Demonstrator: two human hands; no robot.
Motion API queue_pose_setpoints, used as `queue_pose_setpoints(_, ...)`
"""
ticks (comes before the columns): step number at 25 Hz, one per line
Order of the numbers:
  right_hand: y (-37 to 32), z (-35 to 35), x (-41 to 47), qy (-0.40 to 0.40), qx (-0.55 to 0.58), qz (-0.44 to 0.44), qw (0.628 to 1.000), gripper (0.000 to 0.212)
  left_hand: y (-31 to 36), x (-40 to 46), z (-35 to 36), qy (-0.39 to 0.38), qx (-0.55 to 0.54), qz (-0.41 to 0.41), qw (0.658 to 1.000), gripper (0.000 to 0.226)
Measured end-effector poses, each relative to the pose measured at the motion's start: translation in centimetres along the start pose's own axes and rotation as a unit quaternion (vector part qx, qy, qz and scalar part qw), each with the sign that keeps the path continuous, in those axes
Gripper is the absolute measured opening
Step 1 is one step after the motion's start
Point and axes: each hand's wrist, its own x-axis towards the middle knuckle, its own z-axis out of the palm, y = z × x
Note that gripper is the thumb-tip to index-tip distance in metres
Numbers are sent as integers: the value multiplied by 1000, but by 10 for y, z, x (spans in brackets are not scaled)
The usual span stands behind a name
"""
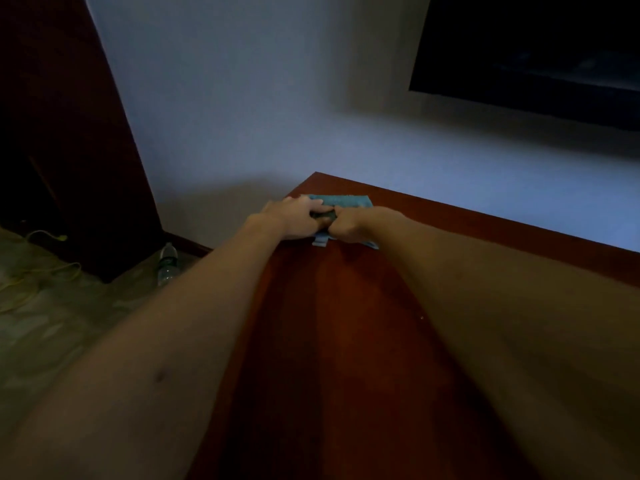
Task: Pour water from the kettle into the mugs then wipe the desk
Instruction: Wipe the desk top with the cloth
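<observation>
dim desk (346, 341); both hands' fingers (313, 205) half-hide cloth (349, 201).
</observation>
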Motion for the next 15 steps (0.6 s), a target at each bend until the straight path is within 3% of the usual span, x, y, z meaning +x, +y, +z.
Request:
queue_pose_setpoints(4, 16, -32, 52, 3, -46, 56, 997, 67, -8, 76, -12, -17, -5, 7, 1000, 50)
queue_pose_setpoints(7, 26, -41, 65, 10, -20, 53, 998, 69, -11, 104, -14, -40, -13, 29, 999, 51)
queue_pose_setpoints(15, 31, -31, 0, -13, 14, 44, 999, 72, 20, 55, -20, -120, -31, 40, 991, 54)
